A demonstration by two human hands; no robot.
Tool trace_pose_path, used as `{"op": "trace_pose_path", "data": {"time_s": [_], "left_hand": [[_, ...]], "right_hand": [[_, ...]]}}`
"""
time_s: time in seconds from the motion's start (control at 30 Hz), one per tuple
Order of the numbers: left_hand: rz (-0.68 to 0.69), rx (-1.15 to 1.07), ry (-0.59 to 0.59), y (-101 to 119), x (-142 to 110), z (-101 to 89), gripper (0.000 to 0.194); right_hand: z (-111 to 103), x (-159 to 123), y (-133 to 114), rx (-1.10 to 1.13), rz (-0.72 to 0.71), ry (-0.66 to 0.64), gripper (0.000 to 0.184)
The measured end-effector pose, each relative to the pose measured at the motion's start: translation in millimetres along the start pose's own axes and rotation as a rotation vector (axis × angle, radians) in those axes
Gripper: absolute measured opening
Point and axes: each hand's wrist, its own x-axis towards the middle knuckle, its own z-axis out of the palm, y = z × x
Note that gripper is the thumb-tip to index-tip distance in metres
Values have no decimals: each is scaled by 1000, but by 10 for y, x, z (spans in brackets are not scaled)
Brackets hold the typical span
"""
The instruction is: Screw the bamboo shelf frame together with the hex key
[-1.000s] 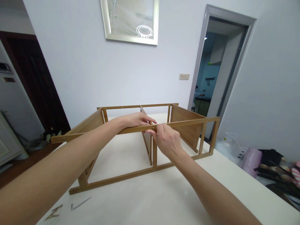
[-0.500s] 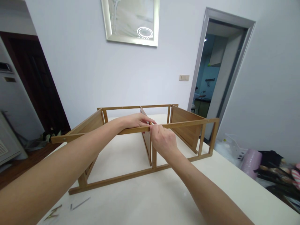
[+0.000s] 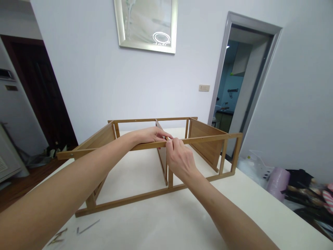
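Observation:
A wooden shelf frame (image 3: 208, 138) lies on its side on the white table (image 3: 156, 222), with a middle shelf board (image 3: 162, 160) between its rails. My left hand (image 3: 152, 134) lies over the upper near rail, its fingers and thumb closed around the joint of rail and middle board. Right beside it, my right hand (image 3: 181, 156) is closed against the outer face of the same rail. Whatever its fingertips pinch is hidden. An L-shaped hex key (image 3: 88, 227) and several brass-coloured screws (image 3: 58, 236) lie at the table's near left.
Behind the table stands a wall with a framed picture (image 3: 148, 48) and a light switch (image 3: 204, 88). A doorway (image 3: 229, 76) opens at the right. Beyond the table's right edge are a white plastic basket (image 3: 256, 163), a pinkish roll (image 3: 278, 184) and other piled items.
The view has shifted very slightly. My right hand has turned a little at the rail, its knuckles rolling over; my left hand keeps its place.

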Motion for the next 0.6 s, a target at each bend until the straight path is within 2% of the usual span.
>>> {"op": "trace_pose_path", "data": {"time_s": [0.17,0.3,0.37,0.4,0.47,0.53,0.6], "left_hand": [[-6,42,18,44,-18,-15,46],[-32,65,25,102,-61,-29,47],[-64,53,83,150,-95,-30,47],[-83,45,150,181,-120,-24,45],[-100,71,364,263,-202,11,41],[-66,172,630,366,-346,95,36],[1,300,833,467,-553,244,32]], "right_hand": [[41,-7,-8,-56,-16,7,15],[53,22,11,-49,6,31,23],[35,41,26,-32,9,29,28],[25,42,35,-21,13,26,31],[13,6,57,5,15,19,36],[17,-93,76,33,-3,2,41],[29,-253,79,66,-25,-48,43]]}}
